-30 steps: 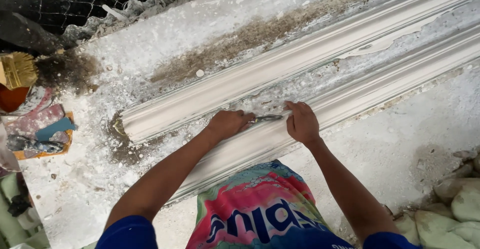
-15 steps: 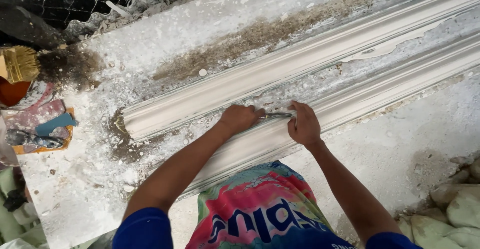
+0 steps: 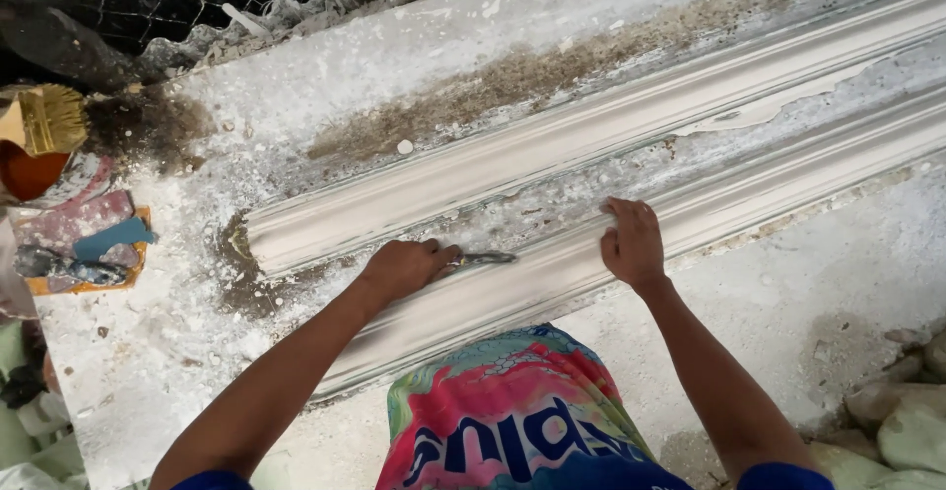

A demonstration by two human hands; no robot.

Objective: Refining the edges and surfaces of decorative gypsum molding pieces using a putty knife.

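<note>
the left hand [image 3: 402, 266] is closed around the handle of a small metal scraping tool [image 3: 483, 259], whose blade lies flat in the rough channel that runs between the two raised ribs of a long white plaster moulding [image 3: 552, 165]. the right hand [image 3: 632, 244] holds nothing; its fingers are together and bent, pressing on the near rib of the moulding just to the right of the blade, apart from it. the moulding lies diagonally across a dusty white work slab [image 3: 808, 303], its near end to the left by a dark damp patch, its far end running out of view at the upper right. loose plaster crumbs are scattered along the channel and the slab. at the left edge a brush [image 3: 44, 121] with yellow bristles rests over an orange bowl [image 3: 30, 170], with a blue piece and rags below it, well apart from the hands. in my judgement the main risk is the blade digging in: if it tilts or is pushed hard, it could gouge the channel or chip the crisp edge of a rib. a slip along the dusty surface could send the tip toward the right hand's fingers. heavy pressure from the steadying hand could also crack the thin plaster.
</note>
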